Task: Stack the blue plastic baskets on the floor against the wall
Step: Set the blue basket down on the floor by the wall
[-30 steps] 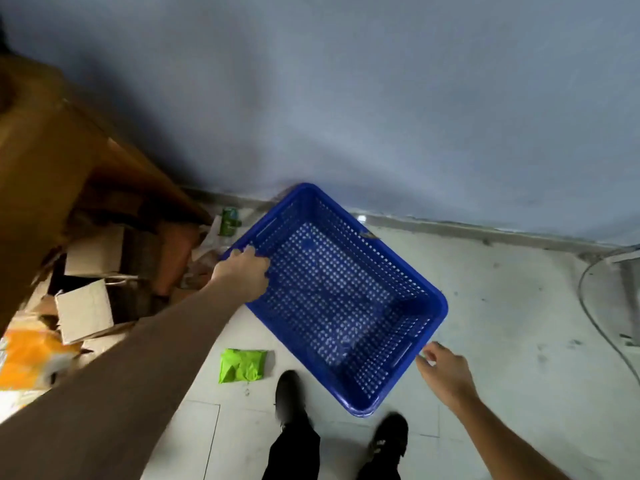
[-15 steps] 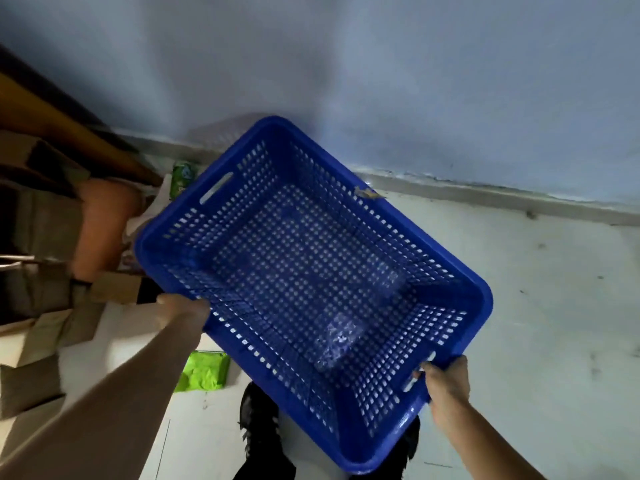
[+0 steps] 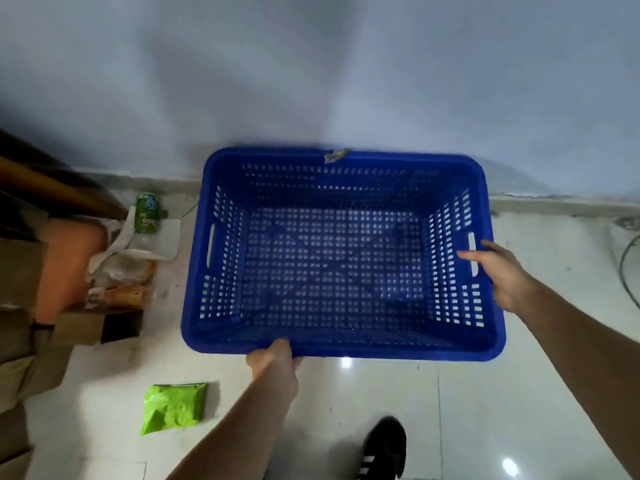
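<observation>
One blue plastic basket with perforated walls and floor fills the middle of the view, its long side parallel to the pale wall and its far rim close against it. It is empty. My left hand grips the near rim toward the left corner. My right hand holds the right end wall at the handle slot, thumb inside the basket. I cannot tell whether the basket rests on the floor or hangs just above it. No second basket is in view.
A heap of cardboard boxes and bags lies at the left, with a green can by the wall. A bright green packet lies on the white tiles. My black shoe stands below the basket. A cable curves at the right edge.
The basket has turned from a diagonal to square with the wall and moved toward it. My left hand shifted from the left end to the near rim; my right hand stays on the right end.
</observation>
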`<state>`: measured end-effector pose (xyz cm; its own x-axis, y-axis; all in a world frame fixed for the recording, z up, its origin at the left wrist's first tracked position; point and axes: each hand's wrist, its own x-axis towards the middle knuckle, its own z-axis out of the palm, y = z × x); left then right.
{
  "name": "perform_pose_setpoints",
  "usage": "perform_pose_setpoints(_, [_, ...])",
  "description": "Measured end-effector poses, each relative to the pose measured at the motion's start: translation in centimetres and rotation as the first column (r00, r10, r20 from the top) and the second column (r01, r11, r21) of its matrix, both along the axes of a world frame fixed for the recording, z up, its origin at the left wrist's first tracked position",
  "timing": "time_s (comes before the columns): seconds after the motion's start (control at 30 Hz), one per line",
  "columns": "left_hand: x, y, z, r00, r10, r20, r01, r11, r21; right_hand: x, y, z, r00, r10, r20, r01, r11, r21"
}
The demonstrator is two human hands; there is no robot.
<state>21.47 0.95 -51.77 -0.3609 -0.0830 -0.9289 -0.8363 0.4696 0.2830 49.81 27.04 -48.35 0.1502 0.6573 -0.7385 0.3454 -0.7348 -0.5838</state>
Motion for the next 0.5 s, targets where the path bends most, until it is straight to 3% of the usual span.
perform_pose_setpoints(0.1, [0.4, 0.5, -0.3, 1.000, 0.009, -0.014, -0.010, 0.999, -0.044, 1.3, 0.5, -0.8, 0.997, 0.076, 0.007, -0.075, 0.995, -0.065])
perform_pose_setpoints(0.2, [-0.9, 0.4, 0.4, 0.996, -0.077, 0.034, 0.079, 0.995, -0.062, 2.4, -0.6, -1.5, 0.987, 0.154, 0.054, -0.151, 0.987, -0.055])
perform_pose_setpoints(0.27, [-2.1, 0.6, 1.5, 0.979, -0.198, 0.045, 0.200, 0.977, -0.070, 3.0, -1.5, -1.4, 0.993, 0.112, 0.042, -0.111, 0.994, -0.018])
perform_pose_setpoints(0.33, [-4.2, 0.2, 2.2, 0.912, -0.409, 0.010, 0.405, 0.899, -0.167, 3.1, -3.0, -1.3, 0.997, 0.072, 0.004, -0.072, 0.997, 0.010])
perform_pose_setpoints(0.37, [-5.2, -0.6, 2.9, 0.816, -0.579, -0.007, 0.556, 0.787, -0.266, 3.5, -4.4, -1.2, 0.998, 0.067, -0.008, -0.067, 0.998, 0.004])
perform_pose_setpoints(0.4, [-6.5, -1.9, 2.8, 0.634, -0.773, -0.010, 0.710, 0.587, -0.388, 4.3, -6.4, -0.7, 0.997, 0.073, 0.006, -0.073, 0.997, -0.007])
perform_pose_setpoints(0.47, [-9.3, -5.1, 1.3, 0.064, -0.996, 0.055, 0.815, 0.020, -0.579, 6.7, -11.4, 0.5, 0.996, 0.044, 0.077, -0.043, 0.999, -0.016])
perform_pose_setpoints(0.5, [-10.4, -6.4, 0.4, -0.188, -0.974, 0.130, 0.758, -0.228, -0.612, 8.3, -14.3, 0.9, 0.992, 0.015, 0.129, -0.010, 0.999, -0.041])
